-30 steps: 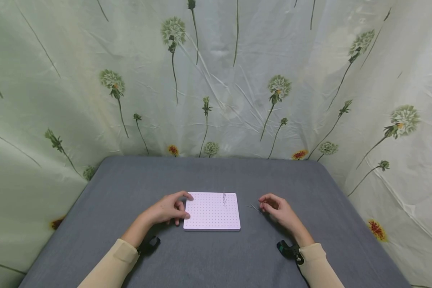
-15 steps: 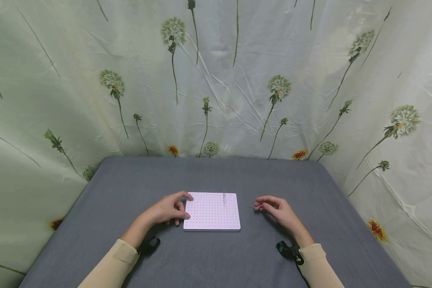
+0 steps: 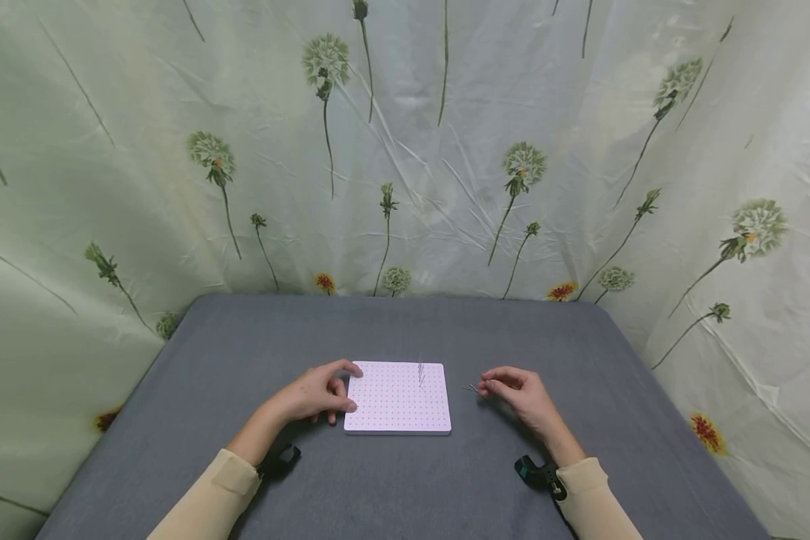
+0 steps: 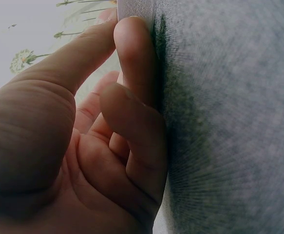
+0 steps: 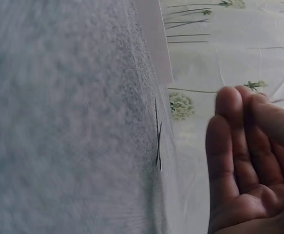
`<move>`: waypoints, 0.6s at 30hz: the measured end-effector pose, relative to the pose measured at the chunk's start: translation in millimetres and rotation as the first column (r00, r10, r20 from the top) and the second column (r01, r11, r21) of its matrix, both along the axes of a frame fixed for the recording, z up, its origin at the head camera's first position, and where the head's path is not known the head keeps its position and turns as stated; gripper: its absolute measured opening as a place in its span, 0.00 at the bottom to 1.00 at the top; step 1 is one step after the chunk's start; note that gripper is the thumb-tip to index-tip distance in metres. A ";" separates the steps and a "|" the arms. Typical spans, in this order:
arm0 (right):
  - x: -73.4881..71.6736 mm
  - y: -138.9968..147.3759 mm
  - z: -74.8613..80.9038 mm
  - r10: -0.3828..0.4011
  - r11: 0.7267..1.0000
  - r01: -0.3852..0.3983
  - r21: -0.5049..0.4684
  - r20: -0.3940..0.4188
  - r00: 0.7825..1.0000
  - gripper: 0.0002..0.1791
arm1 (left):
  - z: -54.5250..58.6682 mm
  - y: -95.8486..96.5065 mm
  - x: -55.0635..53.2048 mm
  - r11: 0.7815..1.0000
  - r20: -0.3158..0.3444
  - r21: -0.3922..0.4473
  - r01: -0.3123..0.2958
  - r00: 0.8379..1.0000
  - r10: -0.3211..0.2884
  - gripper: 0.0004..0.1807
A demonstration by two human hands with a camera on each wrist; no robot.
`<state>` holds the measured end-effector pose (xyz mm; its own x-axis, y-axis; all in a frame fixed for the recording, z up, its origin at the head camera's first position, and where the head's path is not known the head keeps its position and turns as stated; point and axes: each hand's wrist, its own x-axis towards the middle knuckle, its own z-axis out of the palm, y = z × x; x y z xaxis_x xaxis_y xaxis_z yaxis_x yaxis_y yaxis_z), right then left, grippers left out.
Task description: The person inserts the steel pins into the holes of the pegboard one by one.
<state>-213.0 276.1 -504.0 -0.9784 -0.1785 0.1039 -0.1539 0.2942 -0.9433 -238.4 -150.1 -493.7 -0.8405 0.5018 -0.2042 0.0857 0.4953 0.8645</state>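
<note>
Head view: right hand (image 3: 513, 391) had thumb and fingers (image 5: 227, 105) together at the tips, just beside the loose pins (image 5: 159, 139); couldn't tell whether a pin was between them, too thin to make out. Left hand (image 3: 313, 391) held the white board (image 3: 391, 401) at its left edge, thumb and index spread apart, another fingertip against the side wall. Loose pins lay crossed on the grey tabletop (image 3: 391, 487), right of the board and apart from it. Standing pins (image 3: 421, 373) rose from the board's hole grid, right of middle, toward the far edge; too fine to count. Further out: black wrist cameras (image 3: 538, 474) at both wrists, floral curtain (image 3: 405, 112) behind the tabletop. Risks, my read: crossed pins could come up as a pair, or one could roll off under a fingertip, since they were that thin and lay flat on cloth. A pinch too far from a pin's end could let it swing and miss a hole. A low pass over the board could knock the standing pins. Board was held on one side only, so a hard push at its right could skew it or lift an edge.
</note>
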 end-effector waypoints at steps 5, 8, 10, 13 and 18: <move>0.7 -2.2 3.9 -0.028 0.999 0.027 -0.034 -0.026 0.999 0.14 | 0.3 -0.1 0.0 1.000 0.000 -0.002 -0.001 1.000 0.001 0.31; 0.5 -2.9 5.1 -0.032 0.998 0.028 -0.048 -0.066 0.997 0.11 | 0.6 0.2 -0.6 1.000 0.010 -0.001 -0.003 1.000 0.003 0.31; 0.4 -3.9 5.6 -0.035 0.999 0.031 -0.044 -0.091 0.995 0.10 | 0.6 0.3 -0.7 1.000 0.012 -0.001 -0.002 1.000 0.002 0.31; 0.0 -7.2 7.2 -0.054 0.998 0.051 -0.032 -0.103 0.993 0.09 | 0.4 0.5 -0.6 1.000 0.009 -0.007 -0.002 1.000 0.002 0.31; -0.3 -15.7 13.5 -0.089 0.996 0.089 -0.008 -0.091 0.992 0.09 | 0.3 0.4 -0.7 1.000 0.002 -0.016 -0.008 1.000 0.008 0.31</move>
<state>-213.4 260.4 -490.5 -0.9769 -0.0903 0.1938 -0.2124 0.3070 -0.9277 -239.1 -149.7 -493.4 -0.8437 0.4921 -0.2142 0.0797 0.5096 0.8567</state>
